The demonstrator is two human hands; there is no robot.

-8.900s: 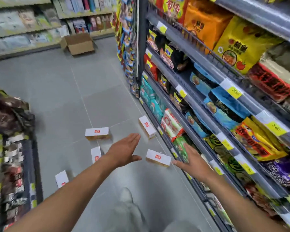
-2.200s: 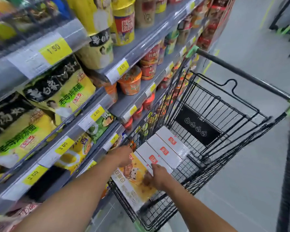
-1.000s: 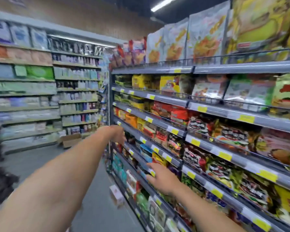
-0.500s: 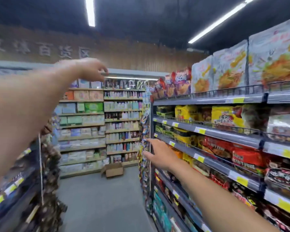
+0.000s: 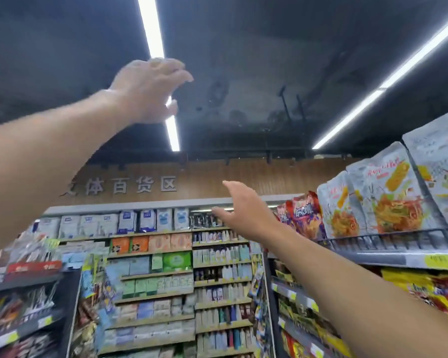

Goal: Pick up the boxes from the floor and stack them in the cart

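While the view points up at the dark ceiling, the left hand (image 5: 150,91) is raised high, blurred, its fingers loosely curved and spread, holding nothing. A ceiling light strip (image 5: 150,24) runs right behind it. The right hand (image 5: 243,213) reaches forward, lower and to the right of the left one, fingers straight, thumb up, also empty. Just beyond its fingertips stand the far shelves (image 5: 217,275) of bottles and packets, with a wooden sign board (image 5: 130,186) above them. To the right of this hand, big snack bags (image 5: 388,197) stand on a top shelf behind a wire rail (image 5: 398,241). Where the boxes and the cart lie, I cannot tell from here.
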